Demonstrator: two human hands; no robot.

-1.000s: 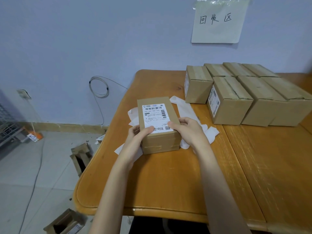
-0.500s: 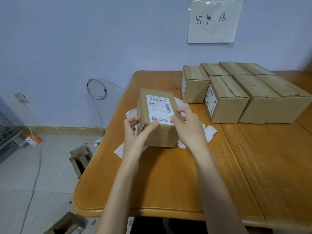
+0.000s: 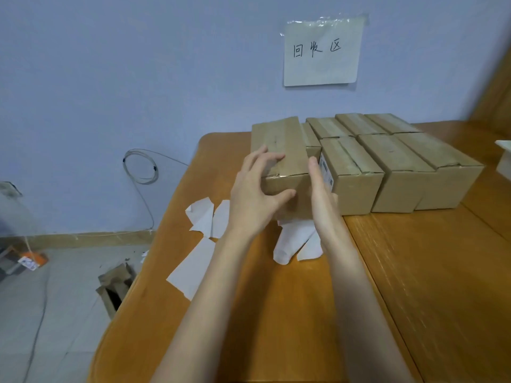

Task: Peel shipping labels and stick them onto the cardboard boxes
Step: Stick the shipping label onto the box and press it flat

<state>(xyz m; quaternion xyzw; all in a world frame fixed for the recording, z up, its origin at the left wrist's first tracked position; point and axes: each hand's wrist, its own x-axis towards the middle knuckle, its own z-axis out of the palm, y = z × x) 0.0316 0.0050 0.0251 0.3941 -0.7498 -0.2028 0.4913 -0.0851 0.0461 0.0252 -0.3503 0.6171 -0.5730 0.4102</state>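
Two bare hands held a small cardboard box (image 3: pixel 279 150) between them, near the far edge of a wooden table (image 3: pixel 304 313). The left hand (image 3: pixel 255 194) clasped the box's near left corner, fingers spread over the top and thumb curled against the front face. The right hand (image 3: pixel 322 186) lay flat and straight-fingered against the box's right side, in the gap beside a labelled box (image 3: pixel 351 175). The held box sat at the left end of a block of similar boxes (image 3: pixel 409 158), touching or nearly touching them; whether it rested on the table could not be told. No label showed on its visible faces. It looked light and stiff, with taped seams, best gripped by opposite sides. White backing papers (image 3: pixel 204 217) lay scattered on the table just before the boxes. A paper sign (image 3: pixel 322 51) was taped to the wall behind.
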